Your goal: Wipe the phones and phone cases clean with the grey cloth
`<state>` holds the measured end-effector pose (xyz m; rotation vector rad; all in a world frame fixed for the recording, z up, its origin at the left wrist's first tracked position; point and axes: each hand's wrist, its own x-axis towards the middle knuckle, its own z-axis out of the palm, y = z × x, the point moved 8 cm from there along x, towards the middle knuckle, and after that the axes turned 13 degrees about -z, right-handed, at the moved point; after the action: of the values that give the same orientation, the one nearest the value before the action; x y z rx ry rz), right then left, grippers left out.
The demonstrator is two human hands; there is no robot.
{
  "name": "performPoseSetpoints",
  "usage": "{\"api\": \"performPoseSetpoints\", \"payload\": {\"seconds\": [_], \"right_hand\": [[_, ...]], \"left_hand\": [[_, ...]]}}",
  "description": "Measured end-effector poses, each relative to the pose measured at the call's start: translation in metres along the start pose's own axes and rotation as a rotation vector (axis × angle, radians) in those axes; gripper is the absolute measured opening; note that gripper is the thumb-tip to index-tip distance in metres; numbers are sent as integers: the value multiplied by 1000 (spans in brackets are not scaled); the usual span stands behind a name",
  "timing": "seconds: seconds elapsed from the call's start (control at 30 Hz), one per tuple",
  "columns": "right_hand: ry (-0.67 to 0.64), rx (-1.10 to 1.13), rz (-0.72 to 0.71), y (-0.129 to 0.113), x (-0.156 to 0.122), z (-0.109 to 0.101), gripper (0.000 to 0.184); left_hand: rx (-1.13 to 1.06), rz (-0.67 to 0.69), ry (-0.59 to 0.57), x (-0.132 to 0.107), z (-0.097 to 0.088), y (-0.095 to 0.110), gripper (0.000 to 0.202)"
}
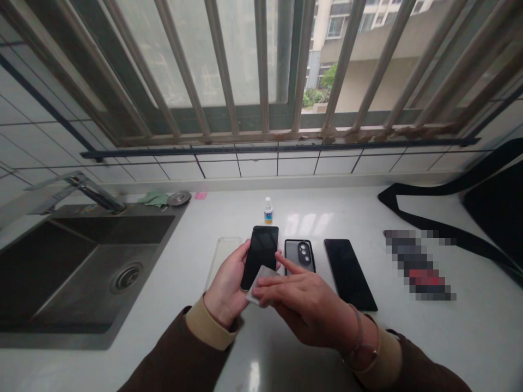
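loosely curled, left hand (pixel 229 279) cradles phone (pixel 262 247); right hand (pixel 312 299) pinches cloth (pixel 263 271).

Two hands (pixel 231 283) (pixel 314 302) are showing, and so are two cuffs (pixel 210 329) (pixel 386 348), two phones (pixel 261 249) (pixel 351 275) and two cases (pixel 224 250) (pixel 293 253). One wipe (pixel 266 271) is appearing, as is one bottle (pixel 268 211). One sink (pixel 92 340), one tap (pixel 98 193), one drain (pixel 127 276), one rag (pixel 154 198), one disc (pixel 178 198) and one pink piece (pixel 200 195) are also showing.

Barred window (pixel 241 54) above white tiles (pixel 257 167)
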<state>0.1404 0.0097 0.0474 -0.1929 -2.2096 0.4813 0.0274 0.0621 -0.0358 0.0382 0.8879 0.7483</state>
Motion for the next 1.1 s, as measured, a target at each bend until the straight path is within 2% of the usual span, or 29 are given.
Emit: {"api": "performPoseSetpoints", "payload": {"seconds": [0.1, 0.17, 0.27, 0.33, 0.37, 0.43, 0.53, 0.6, 0.7, 0.8, 0.9, 0.97, 1.03, 1.1], "right_hand": [[73, 179, 84, 2, 0, -4, 28], [247, 208, 217, 16, -7, -19, 24], [634, -20, 481, 40, -34, -56, 24], [761, -231, 563, 44, -48, -73, 25], [754, -305, 545, 43, -48, -76, 25], [624, -371, 429, 41, -39, -70, 26], [340, -324, 240, 37, -23, -43, 31], [218, -262, 158, 33, -17, -27, 31], [134, -153, 68, 23, -12, -12, 30], [78, -38, 1, 9, -6, -4, 30], [82, 71, -39, -5, -1, -4, 29], [126, 148, 5, -5, -2, -6, 28], [279, 182, 163, 8, -10, -18, 27], [575, 134, 398, 31, -31, -41, 25]], "left_hand": [[13, 47, 16, -3, 2, 6, 48], [33, 78, 0, -5, 4, 10, 46], [67, 88, -54, -6, 8, 9, 47], [107, 49, -99, -6, 10, 2, 49], [128, 20, -120, -5, 11, -3, 49], [149, -20, -155, -5, 14, -11, 47], [96, -3, -151, -3, 13, -11, 41], [41, 38, -95, 0, 8, -5, 39], [6, 43, -28, 3, 1, 2, 41], [17, 14, -16, 2, -2, 5, 47], [8, 54, -20, -2, -2, 10, 48], [2, 69, -35, -5, -1, 12, 48], [12, 65, -92, -7, 4, 13, 49], [46, 25, -167, -10, 9, 9, 51]]}}
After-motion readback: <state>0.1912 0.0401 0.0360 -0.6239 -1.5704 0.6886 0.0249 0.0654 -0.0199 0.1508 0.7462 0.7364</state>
